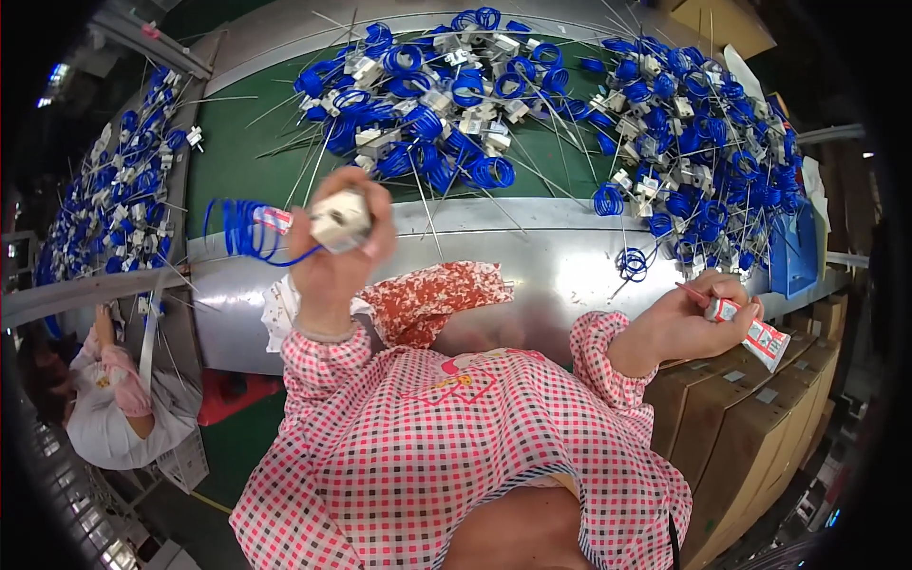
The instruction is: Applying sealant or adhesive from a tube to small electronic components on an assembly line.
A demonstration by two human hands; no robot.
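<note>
Head view: left hand (328, 256) raised above the desk (532, 266), grip closed on a white block part (340, 220) trailing a blue wire coil (242, 230). Right hand (689, 318), beside the desk edge, grips a small tube (750, 328). Beyond the desk edge a large heap of coiled parts (570, 104) waits; progress is likely early.

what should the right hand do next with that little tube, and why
Probably bring the right hand and its small tube up to the white block in the left hand's grip. The block, trailing its blue wire coil, is raised and the tube's red tip points that way, but they are well apart.
</note>
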